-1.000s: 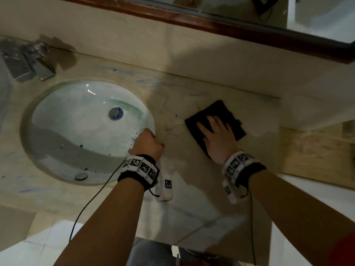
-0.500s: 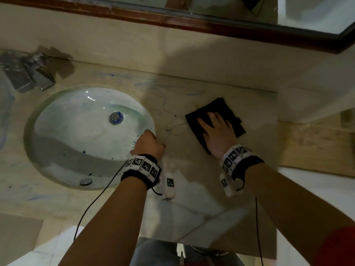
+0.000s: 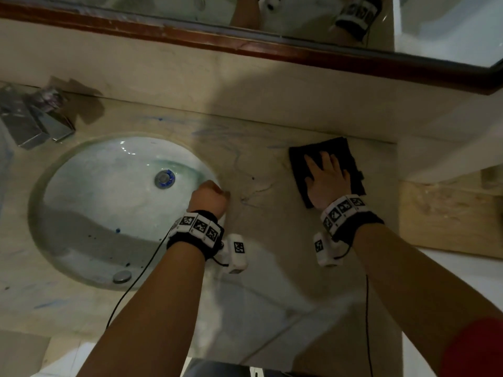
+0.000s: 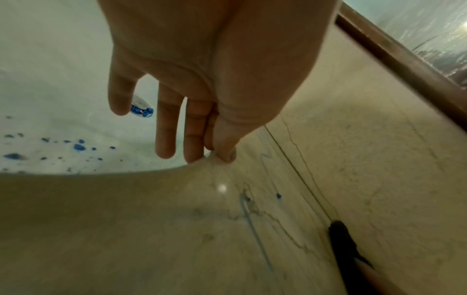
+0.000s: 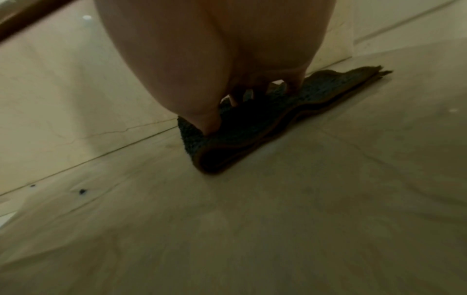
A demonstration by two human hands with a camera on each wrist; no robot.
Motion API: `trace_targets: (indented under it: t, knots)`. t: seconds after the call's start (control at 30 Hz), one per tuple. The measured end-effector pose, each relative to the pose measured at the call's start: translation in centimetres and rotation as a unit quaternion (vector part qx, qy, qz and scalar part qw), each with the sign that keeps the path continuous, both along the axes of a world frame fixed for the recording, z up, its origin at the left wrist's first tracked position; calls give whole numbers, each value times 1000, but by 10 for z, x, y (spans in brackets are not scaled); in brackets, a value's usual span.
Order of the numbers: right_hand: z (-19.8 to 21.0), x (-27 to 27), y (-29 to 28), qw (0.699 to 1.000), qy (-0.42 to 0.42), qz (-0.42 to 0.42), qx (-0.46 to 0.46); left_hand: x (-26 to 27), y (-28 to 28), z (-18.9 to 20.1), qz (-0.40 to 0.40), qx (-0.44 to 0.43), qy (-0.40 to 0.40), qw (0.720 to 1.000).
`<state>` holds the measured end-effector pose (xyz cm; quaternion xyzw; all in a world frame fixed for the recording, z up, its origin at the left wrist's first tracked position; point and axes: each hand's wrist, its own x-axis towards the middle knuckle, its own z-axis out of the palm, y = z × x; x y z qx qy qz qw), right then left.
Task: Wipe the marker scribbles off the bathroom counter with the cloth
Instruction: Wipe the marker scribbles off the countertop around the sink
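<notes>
- The beige marble-patterned bathroom surface (image 3: 272, 268) fills most of your head view, running from the wall behind it to the front edge near your body.
- Along the top runs a wall mirror with a dark red-brown wooden frame (image 3: 245, 47), and your wristbands show reflected in its glass.
- The white oval sink basin (image 3: 103, 202) is sunk into the left part of the surface; blue specks dot its wall and sit around the drain.
- A chrome faucet (image 3: 35, 126) stands behind the basin at the far left.
- The dark, folded terry cloth (image 3: 340, 153) lies flat on the right of the surface, close to the back wall. Its long axis runs from near you toward the wall, leaning slightly left at the far end. In your right wrist view the folded edge faces the camera.
- Your right hand (image 3: 326, 180) lies palm down on the cloth, its fingers (image 3: 324, 161) straight and spread, pointing toward the wall and pressing the fabric.
- Your left hand (image 3: 208, 198) sits at the basin's right rim. Its fingers (image 4: 165, 129) hang loosely over the basin holding nothing, and the thumb tip touches the rim.
- Thin blue and dark marker scribbles (image 3: 253, 191) lie on the surface between your hands, apart from the cloth, with fainter blue smears behind the basin.
</notes>
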<state>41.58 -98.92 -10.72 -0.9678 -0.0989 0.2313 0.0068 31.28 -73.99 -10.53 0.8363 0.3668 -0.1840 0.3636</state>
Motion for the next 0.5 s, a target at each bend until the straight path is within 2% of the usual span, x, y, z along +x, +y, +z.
trace_targets:
  t: [0.27, 0.4, 0.5]
  knots:
    - [-3, 37, 25, 999, -16, -26, 8, 1, -2, -4, 25, 2, 1, 1000]
    - [-5, 5, 25, 996, -43, 73, 1, 1, -1, -6, 28, -14, 9, 999]
    - [-8, 10, 27, 995, -42, 89, 1, 2, 2, -5, 27, -25, 11, 999]
